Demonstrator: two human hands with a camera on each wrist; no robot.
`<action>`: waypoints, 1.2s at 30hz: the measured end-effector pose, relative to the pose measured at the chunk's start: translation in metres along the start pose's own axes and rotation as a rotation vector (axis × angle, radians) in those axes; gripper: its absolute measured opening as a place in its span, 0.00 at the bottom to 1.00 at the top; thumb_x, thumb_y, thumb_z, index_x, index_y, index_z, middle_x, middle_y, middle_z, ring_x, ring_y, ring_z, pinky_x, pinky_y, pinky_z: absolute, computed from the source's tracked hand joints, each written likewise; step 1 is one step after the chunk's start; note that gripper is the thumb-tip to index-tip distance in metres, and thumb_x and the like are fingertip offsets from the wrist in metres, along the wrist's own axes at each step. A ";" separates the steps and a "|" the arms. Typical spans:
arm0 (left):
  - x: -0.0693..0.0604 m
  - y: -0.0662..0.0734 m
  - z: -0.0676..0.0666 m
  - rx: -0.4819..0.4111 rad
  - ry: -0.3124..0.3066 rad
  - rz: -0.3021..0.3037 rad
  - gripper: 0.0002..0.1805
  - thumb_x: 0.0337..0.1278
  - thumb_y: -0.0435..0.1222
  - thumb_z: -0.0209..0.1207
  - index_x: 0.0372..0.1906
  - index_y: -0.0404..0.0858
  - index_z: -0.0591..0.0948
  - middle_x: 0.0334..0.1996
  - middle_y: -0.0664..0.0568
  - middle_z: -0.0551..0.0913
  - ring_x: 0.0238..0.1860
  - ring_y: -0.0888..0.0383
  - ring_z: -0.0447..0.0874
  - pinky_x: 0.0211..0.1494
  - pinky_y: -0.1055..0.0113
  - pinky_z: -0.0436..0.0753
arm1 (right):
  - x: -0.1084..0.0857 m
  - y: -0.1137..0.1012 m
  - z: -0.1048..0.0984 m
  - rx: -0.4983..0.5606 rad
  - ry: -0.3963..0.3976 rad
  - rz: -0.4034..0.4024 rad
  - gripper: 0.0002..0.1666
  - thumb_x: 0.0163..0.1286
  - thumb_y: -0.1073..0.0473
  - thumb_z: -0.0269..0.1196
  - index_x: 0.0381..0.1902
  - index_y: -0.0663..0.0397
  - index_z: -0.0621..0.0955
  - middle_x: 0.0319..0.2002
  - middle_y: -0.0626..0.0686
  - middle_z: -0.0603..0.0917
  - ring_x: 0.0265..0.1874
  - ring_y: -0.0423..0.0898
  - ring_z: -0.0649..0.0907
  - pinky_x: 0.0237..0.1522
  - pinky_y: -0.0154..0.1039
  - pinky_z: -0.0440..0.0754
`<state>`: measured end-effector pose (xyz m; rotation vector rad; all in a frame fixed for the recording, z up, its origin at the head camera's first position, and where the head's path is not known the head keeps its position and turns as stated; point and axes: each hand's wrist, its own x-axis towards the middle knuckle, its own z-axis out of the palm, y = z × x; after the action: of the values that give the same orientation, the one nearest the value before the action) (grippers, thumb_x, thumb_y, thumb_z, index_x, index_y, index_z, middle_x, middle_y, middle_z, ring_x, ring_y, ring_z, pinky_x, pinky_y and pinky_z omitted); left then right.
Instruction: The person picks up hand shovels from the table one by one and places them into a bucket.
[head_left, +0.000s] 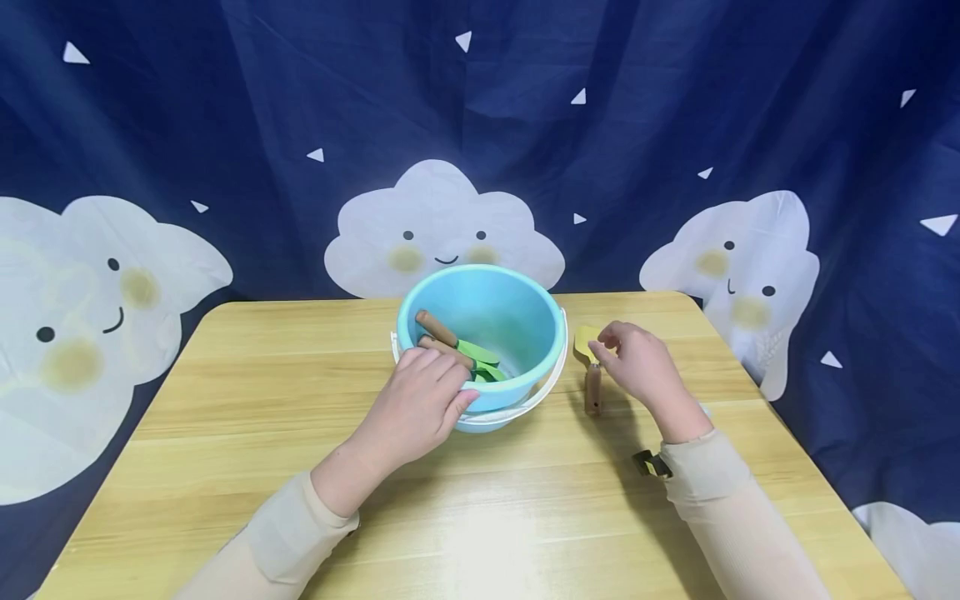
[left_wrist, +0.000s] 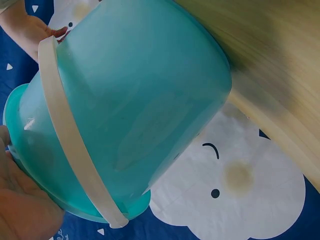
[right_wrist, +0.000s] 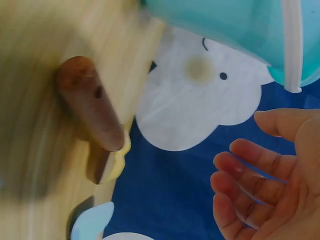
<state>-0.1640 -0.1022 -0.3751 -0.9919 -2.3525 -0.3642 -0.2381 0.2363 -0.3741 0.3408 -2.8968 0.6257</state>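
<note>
Head view shows the left hand [head_left: 420, 408] gripping a round light-blue plastic bucket's rim [head_left: 516, 388] near the far edge of the wooden table [head_left: 262, 417], the right hand [head_left: 637, 360], loosely open and holding nothing, beside a brown-handled yellow scoop [head_left: 593, 387].

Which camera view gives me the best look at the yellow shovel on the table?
The head view: there the yellow shovel shows both blade and brown handle, beside the right hand. The right wrist view shows the handle larger, but only a sliver of blade; the left wrist view shows none of it.
</note>
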 end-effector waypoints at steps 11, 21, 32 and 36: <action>0.000 0.000 0.000 0.008 0.010 0.006 0.29 0.80 0.52 0.31 0.46 0.38 0.79 0.46 0.50 0.81 0.52 0.50 0.76 0.57 0.54 0.69 | 0.001 0.013 0.026 -0.109 -0.162 0.117 0.27 0.72 0.44 0.59 0.51 0.65 0.79 0.37 0.57 0.85 0.37 0.56 0.84 0.41 0.54 0.80; 0.000 0.000 0.001 0.016 0.014 0.008 0.30 0.80 0.53 0.30 0.46 0.38 0.78 0.45 0.50 0.80 0.51 0.49 0.76 0.56 0.54 0.69 | -0.002 0.016 0.036 -0.140 -0.209 0.158 0.29 0.72 0.42 0.59 0.52 0.64 0.77 0.42 0.63 0.86 0.42 0.63 0.84 0.44 0.58 0.79; 0.000 0.000 0.002 0.015 0.013 0.012 0.30 0.80 0.53 0.29 0.45 0.38 0.78 0.44 0.50 0.80 0.51 0.50 0.76 0.56 0.54 0.69 | 0.000 0.024 0.046 -0.168 -0.263 0.192 0.27 0.72 0.42 0.58 0.53 0.60 0.76 0.42 0.63 0.84 0.39 0.60 0.83 0.44 0.57 0.79; 0.000 0.000 0.001 0.022 0.022 0.016 0.30 0.80 0.53 0.29 0.44 0.38 0.79 0.44 0.50 0.81 0.51 0.49 0.76 0.56 0.54 0.69 | 0.000 0.026 0.050 -0.167 -0.264 0.206 0.26 0.71 0.41 0.58 0.50 0.59 0.75 0.35 0.60 0.83 0.31 0.56 0.81 0.37 0.54 0.79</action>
<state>-0.1641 -0.1016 -0.3765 -0.9912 -2.3231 -0.3409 -0.2505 0.2386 -0.4291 0.1092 -3.2394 0.3867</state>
